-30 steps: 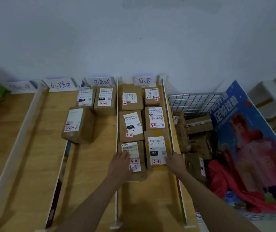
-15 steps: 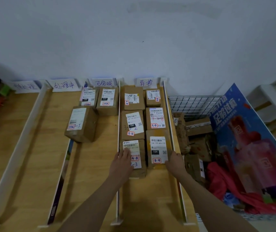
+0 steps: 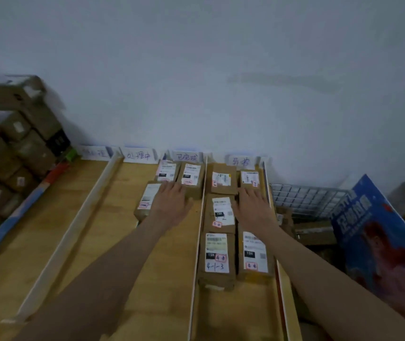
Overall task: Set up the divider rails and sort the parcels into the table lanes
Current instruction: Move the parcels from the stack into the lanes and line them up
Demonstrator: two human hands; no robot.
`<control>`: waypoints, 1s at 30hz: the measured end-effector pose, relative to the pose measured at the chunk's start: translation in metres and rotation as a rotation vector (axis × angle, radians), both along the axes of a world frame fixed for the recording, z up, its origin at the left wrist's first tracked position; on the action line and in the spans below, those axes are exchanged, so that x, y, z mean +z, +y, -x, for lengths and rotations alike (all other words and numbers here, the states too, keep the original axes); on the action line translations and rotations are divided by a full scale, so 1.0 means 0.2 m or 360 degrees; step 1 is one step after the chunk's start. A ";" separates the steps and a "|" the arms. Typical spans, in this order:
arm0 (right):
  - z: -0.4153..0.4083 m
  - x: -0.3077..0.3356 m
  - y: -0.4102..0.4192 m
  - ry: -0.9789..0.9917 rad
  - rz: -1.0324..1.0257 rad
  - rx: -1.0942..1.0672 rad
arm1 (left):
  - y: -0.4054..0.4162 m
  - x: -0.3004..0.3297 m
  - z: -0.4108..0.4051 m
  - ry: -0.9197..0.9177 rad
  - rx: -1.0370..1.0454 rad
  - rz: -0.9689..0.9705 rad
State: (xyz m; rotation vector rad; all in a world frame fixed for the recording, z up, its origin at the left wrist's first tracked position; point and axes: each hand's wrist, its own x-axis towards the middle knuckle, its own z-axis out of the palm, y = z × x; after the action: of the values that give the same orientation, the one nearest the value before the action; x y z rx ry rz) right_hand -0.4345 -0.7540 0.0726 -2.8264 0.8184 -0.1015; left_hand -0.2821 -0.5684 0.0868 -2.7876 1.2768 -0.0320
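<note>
Both hands are lying flat with fingers spread, gripping nothing: the left hand (image 3: 170, 204) over the third-lane parcels (image 3: 191, 178), the right hand (image 3: 252, 207) on a fourth-lane parcel (image 3: 249, 179); these taped cartons are appearing light, rigid, best grasped by opposite side walls.

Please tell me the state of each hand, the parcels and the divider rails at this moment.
left hand: open, fingers flat over the parcels in the third lane.
right hand: open, resting on a parcel in the rightmost lane.
rightmost-lane parcels: lying flat, labels up, in two rows.
third-lane parcels: lying near the wall.
divider rails: standing upright on the table.
</note>
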 end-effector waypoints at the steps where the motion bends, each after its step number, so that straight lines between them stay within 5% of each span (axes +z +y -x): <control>1: -0.07 0.04 0.04 0.0003 0.0034 0.0057 | 0.06 0.05 -0.04 -0.0028 0.0068 0.0033; 16: -0.79 0.41 1.19 -0.0120 0.0083 0.0688 | 1.44 0.35 -0.31 -0.0138 0.0806 0.0165; 30: -1.23 0.50 2.24 -0.0270 0.0106 0.0842 | 2.44 0.45 -0.60 -0.0123 0.0866 0.0244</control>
State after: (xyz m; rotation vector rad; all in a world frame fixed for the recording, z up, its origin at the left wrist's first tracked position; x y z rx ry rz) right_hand -0.1882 -0.3062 0.1735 -2.9367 0.0209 -0.2857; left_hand -0.1626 -0.0806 0.1762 -3.1251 0.4855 -0.2092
